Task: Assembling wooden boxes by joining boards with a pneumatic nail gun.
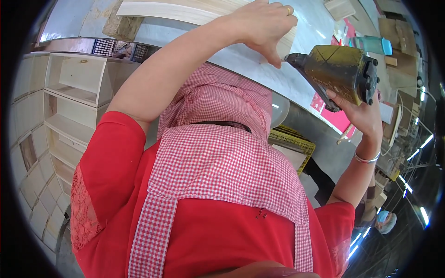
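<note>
Two hands [265, 28] [362, 116], one nail gun [336, 69]

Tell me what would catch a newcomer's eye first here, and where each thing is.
Probably the bulky yellow-and-black nail gun at upper right, gripped in the right hand, its nose close to the thumb of the left hand by the end of a pale wooden board. Next, likely the red-and-white checked apron filling the middle, then the stacked wooden boxes along the left side.

A pale, glossy table [250, 65] carries a long wooden board [185, 11] (light-toned) and, toward the right, a pink sheet [337, 119].
</note>
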`<state>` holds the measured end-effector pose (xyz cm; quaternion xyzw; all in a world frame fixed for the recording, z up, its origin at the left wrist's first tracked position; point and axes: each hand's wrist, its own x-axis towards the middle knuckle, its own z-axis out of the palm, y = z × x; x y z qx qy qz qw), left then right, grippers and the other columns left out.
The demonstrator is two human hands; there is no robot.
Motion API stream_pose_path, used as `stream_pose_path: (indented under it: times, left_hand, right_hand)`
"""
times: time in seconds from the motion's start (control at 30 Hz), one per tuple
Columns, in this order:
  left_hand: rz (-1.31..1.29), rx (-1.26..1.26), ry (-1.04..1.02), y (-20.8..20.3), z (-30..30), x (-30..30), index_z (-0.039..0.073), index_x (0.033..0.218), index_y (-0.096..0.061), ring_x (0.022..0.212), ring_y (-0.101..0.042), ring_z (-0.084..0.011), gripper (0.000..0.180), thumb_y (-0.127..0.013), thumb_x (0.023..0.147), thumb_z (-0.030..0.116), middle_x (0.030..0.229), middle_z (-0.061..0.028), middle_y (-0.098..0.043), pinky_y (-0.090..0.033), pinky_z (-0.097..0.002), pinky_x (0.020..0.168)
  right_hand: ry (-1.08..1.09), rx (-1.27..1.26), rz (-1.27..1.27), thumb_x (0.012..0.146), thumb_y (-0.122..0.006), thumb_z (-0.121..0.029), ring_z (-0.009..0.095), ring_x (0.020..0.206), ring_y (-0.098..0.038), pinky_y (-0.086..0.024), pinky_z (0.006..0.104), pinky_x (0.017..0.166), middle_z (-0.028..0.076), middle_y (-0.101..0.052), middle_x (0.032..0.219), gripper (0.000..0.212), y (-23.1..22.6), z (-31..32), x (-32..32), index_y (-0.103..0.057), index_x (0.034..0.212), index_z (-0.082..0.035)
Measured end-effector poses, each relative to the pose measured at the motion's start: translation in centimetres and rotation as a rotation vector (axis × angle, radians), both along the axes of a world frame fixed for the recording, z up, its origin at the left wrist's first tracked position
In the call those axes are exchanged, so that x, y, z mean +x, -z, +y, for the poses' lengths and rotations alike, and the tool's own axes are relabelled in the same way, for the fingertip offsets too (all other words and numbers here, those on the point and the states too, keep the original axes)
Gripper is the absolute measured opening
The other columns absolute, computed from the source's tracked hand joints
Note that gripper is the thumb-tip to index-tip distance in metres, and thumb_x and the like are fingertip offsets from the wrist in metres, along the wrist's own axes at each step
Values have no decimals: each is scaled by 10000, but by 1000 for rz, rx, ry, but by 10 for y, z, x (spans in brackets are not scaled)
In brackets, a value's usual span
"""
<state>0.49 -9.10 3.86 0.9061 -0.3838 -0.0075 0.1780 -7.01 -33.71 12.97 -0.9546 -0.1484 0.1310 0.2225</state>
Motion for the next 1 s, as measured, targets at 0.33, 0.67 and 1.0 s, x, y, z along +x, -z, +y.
stream_pose_path:
  times: [0.33,0.67,1.0]
  left_hand:
    - [-10,-144,6,41,-6,4,13,1180,-552,1034,-564,-291,862,-858,511,462,1107,-138,-565,-422,-393,884]
    - [-64,-197,26,46,-7,6,-30,1111,-558,1002,-572,-291,828,-865,519,460,1029,-147,-584,-434,-377,872]
    - [-29,-209,19,47,-5,6,-31,1064,-572,995,-573,-288,782,-879,516,436,995,-144,-589,-436,-374,863]
  right_hand:
    - [41,73,47,767,-800,-61,153,920,-645,-519,307,823,96,-700,1033,395,3,-9,6,-633,1112,36]
    - [112,8,-7,805,-775,-109,121,874,-628,-514,294,784,70,-702,1010,371,3,-3,44,-628,1117,28]
    - [56,52,14,780,-801,-157,148,847,-645,-517,314,776,84,-710,968,372,8,-3,57,-646,1074,10]
